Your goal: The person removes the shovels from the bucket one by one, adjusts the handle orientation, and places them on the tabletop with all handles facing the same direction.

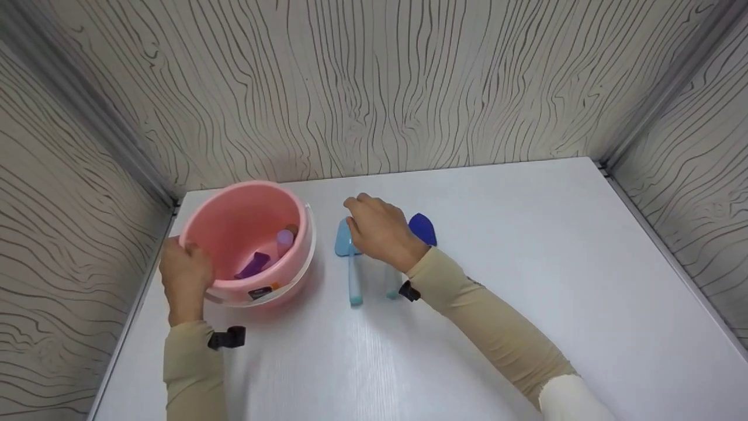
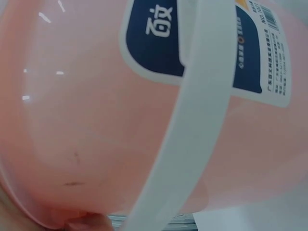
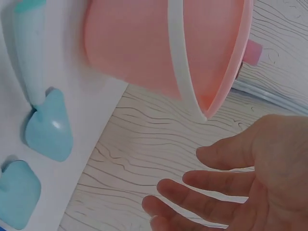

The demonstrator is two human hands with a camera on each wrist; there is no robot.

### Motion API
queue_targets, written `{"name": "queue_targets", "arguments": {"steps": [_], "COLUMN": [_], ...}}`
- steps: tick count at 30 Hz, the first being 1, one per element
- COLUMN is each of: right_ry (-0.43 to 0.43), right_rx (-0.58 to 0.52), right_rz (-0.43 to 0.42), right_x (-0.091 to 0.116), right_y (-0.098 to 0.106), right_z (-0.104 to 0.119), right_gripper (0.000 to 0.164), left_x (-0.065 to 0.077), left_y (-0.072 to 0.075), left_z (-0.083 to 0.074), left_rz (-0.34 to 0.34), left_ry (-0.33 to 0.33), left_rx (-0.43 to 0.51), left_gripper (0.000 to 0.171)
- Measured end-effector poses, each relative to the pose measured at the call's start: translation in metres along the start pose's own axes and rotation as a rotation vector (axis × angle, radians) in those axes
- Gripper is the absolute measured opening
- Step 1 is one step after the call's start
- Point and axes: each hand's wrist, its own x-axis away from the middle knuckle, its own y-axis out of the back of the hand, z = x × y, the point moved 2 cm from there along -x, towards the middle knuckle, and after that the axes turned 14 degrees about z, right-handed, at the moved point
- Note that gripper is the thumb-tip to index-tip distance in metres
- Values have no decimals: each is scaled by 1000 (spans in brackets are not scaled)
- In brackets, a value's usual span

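Your left hand [image 1: 186, 275] grips the pink bucket [image 1: 228, 228] by its near-left rim, fingers curled over the edge, though they are partly hidden and their exact spread is hard to judge; your right hand [image 1: 383, 231] holds nothing, its fingers loosely extended with gaps between, thumb apart, above a light-blue shovel [image 1: 354, 275] and a second light-blue shovel [image 3: 19, 195]; a dark blue piece [image 1: 422, 228] lies just beyond your right wrist.

Bucket stands at the left of the white table [image 1: 526, 234]; white handle [image 1: 313, 237] hangs down its side, across the label [image 1: 261, 293]; inside, a purple piece [image 1: 253, 266] and a lilac piece [image 1: 284, 238].
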Motion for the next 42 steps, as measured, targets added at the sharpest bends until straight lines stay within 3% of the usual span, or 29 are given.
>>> {"name": "queue_targets", "arguments": {"steps": [6, 13, 19, 22, 27, 30, 34, 38, 42], "right_ry": [107, 220, 339, 355, 285, 222, 171, 113, 60], "right_rx": [90, -71, -45, -89, -205, -212, -115, -45, -1], "right_rz": [-11, 25, 29, 75, 242, 334, 438, 537, 564], "right_x": [-28, -60, -76, -81, -93, -98, -99, -93, -85], "right_y": [14, 13, 5, 3, 1, 1, 3, -2, -9], "right_z": [30, 51, 66, 73, 85, 94, 110, 126, 135], "right_gripper": [30, 31, 28, 28, 30, 32, 30, 15, 17], "left_x": [1, 1, 2, 1, 2, 2, 3, 3, 2], "left_y": [1, 2, 3, 3, 3, 3, 4, 5, 5], "left_z": [1, 1, 0, -1, -2, -1, 2, 3, 3], "left_rz": [-27, -28, -30, -30, -34, -36, -61, -63, -52], "left_ry": [-15, -9, -21, -22, -24, -25, -37, -30, -18], "left_rx": [-19, -12, -10, -4, -1, -7, -18, -23, -27], "left_gripper": [58, 59, 58, 58, 57, 57, 56, 57, 58]}}
